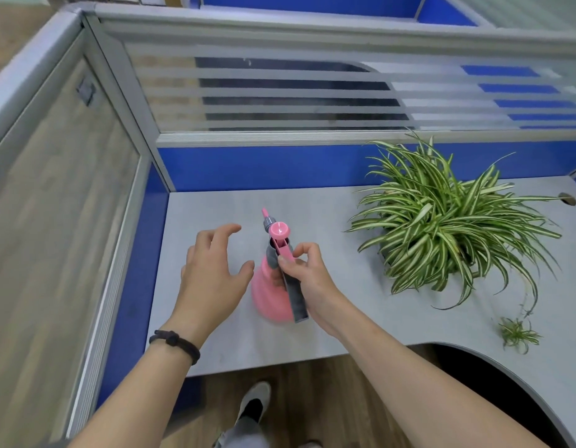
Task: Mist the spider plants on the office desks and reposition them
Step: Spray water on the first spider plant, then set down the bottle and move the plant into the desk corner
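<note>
Grey desk [361, 305] in a corner cubicle, walled by blue panels [264, 166] with striped frosted glass [280, 92] above. Wood-look panel [53, 205] down the left side. Curved cut-out along the desk's near edge at right, wood floor below, one shoe [255, 403] seen under the edge.

Pink sprayer [271, 292] stood upright on the desk, left of centre, nozzle aimed away toward the back panel. Grey handle [294, 299] ran down its near side — pink pump knob [279, 229] on top.

Right hand [307, 274] closed on the sprayer's handle, thumb and forefinger pinched at the pink lever near the top. Left hand [212, 270] hovered just beside the sprayer, fingers spread and curled, touching nothing, with a dark cord band [176, 342] at its wrist.

Spider plant [441, 221] sat well to the right, near the back panel, its striped leaves spilling wide and hiding most of the pot. One runner trailed forward to a small plantlet [517, 334] lying on the desk near the cut-out. Cable hole [567, 199] at far right.
</note>
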